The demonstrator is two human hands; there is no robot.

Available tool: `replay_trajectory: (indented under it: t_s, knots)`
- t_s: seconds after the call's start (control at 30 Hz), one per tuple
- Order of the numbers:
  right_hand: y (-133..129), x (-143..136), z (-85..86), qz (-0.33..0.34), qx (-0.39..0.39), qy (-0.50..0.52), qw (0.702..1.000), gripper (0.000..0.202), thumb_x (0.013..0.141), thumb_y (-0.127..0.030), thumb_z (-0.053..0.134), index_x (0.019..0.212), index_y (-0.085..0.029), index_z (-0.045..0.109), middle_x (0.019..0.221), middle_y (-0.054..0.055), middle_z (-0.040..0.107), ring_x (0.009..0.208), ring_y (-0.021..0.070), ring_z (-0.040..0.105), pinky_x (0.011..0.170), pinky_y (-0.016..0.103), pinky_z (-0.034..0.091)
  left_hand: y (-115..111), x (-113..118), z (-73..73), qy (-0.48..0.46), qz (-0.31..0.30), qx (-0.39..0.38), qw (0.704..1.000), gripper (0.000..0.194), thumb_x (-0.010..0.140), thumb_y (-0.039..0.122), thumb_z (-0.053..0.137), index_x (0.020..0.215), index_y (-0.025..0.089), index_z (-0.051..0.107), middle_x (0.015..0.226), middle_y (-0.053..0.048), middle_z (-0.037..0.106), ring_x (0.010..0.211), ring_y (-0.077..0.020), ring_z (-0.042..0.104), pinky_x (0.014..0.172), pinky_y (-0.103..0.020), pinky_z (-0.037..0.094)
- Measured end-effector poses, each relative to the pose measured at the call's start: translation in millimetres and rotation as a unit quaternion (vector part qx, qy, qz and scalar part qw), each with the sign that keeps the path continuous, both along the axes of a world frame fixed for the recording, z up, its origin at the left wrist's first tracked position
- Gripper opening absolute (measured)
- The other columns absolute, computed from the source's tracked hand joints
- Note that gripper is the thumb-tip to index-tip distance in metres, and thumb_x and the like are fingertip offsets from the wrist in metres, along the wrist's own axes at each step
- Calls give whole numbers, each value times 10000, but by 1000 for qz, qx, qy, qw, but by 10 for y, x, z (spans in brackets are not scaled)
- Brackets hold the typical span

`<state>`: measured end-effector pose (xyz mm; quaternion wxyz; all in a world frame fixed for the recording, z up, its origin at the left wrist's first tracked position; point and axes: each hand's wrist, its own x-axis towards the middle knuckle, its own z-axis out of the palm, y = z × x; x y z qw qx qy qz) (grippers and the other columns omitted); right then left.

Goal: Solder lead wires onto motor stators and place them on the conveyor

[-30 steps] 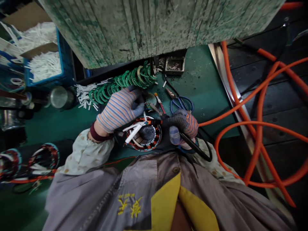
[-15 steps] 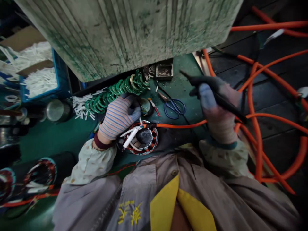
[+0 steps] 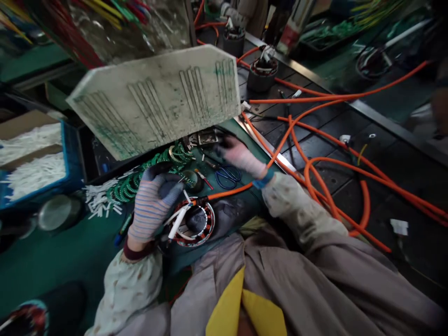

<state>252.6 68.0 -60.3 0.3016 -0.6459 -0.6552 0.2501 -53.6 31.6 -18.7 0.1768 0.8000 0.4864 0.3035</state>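
Left hand [image 3: 154, 200], glove-clad: fingers curled, thumb near fingertips, cannot tell whether anything held; wound coil ring [image 3: 211, 224] just right and below; white sleeves [image 3: 178, 223] lying across ring's near-hand side; orange cable [image 3: 231, 192] running right from ring

Right hand [image 3: 238, 154], blurred: grip cannot be told; metal tray [image 3: 207, 144] beside fingertips, blue-handled scissors [image 3: 227, 177] just below
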Motion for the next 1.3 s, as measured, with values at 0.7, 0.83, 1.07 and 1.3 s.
replay_trajectory:
  t_s: [0.7,0.83,1.07,1.3]
  knots:
    - [-976,-417,617,161,-20,-360,919,586,1136,-437,635,1674,-258,785,1411,158,896,1175,357,819,813,384,476,-247,121,-205,-274,30,-71,958,177,949,401,908,961,241,836,978,-34,860,958,-225,809,970,-333,667]
    - [-929,-473,741,158,-28,-404,901,589,1158,-404,562,1691,-253,763,1368,181,873,1124,363,785,760,401,383,-258,135,-208,-274,12,-59,960,164,985,393,896,985,240,839,1014,-41,879,981,-233,824,959,-337,666]
    - [-877,-428,387,187,-28,-282,941,559,1103,-373,627,1600,-200,817,1327,159,914,1169,371,824,920,387,546,-267,123,-220,-223,38,-95,969,247,1008,477,863,1017,232,834,1042,-61,875,981,-258,799,952,-366,675]
    - [-725,-108,257,105,-87,-311,940,505,1125,-381,654,1542,-148,818,1355,215,897,1201,418,834,977,444,611,-235,60,-177,-175,33,-55,982,302,1132,459,700,1152,227,893,1217,-77,904,1183,-281,820,1144,-412,653]
